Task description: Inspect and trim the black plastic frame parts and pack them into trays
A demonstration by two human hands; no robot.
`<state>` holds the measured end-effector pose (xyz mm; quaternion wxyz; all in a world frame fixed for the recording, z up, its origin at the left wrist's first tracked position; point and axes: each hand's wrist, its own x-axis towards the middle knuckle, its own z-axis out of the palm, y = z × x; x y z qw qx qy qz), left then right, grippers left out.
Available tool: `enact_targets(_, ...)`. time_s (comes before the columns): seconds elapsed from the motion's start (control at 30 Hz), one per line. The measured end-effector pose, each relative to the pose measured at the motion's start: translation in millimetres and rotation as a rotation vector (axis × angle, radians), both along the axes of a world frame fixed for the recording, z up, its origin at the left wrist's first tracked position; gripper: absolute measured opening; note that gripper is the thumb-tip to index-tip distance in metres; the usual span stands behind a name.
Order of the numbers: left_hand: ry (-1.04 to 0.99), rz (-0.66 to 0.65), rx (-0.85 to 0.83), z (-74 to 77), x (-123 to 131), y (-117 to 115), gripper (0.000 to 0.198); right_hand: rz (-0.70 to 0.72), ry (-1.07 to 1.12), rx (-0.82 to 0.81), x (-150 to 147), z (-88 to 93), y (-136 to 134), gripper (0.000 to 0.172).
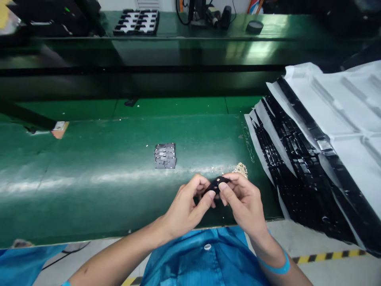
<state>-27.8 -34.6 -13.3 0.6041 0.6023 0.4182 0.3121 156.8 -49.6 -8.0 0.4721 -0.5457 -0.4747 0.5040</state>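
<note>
Both hands meet over the near edge of the green belt (89,178). My left hand (187,204) and my right hand (242,200) pinch a small flat black part (216,183) between thumbs and fingertips. A short stack of similar dark grey parts (165,155) lies on the belt a little beyond and left of my hands. A small heap of tiny pale pieces (240,169) sits just behind my right hand.
Black moulded trays (291,155) interleaved with white sheets (342,107) lean at the right. A far bench carries a black tray of parts (137,22), cables and a dark round roll (254,26). Blue sleeve (20,262) at lower left.
</note>
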Motion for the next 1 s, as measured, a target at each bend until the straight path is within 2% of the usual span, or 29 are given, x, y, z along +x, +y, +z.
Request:
enact_targets(0.13,0.094,0.039,0.091,-5.1,1.5,-1.8,0.026,0.016,0.041,-0.034,0.2,-2.1,-0.3,0.024)
enact_targets(0.3,0.193,0.017,0.279,-1.6,2.3,2.2,0.018,0.07,-0.019,0.019,8.6,0.9,4.0,0.02)
enact_targets(0.53,0.252,0.003,0.392,-5.4,10.2,2.1,0.016,0.047,0.008,0.071,11.8,-9.4,6.2,0.018)
enact_targets(0.7,0.243,-0.013,0.406,-7.3,14.4,2.6,0.016,0.006,-0.027,0.117,13.5,-15.3,8.7,0.019)
enact_targets(1.0,0.245,-0.041,0.319,-11.3,18.3,4.1,0.015,0.016,-0.035,0.135,19.8,-16.9,15.2,0.021)
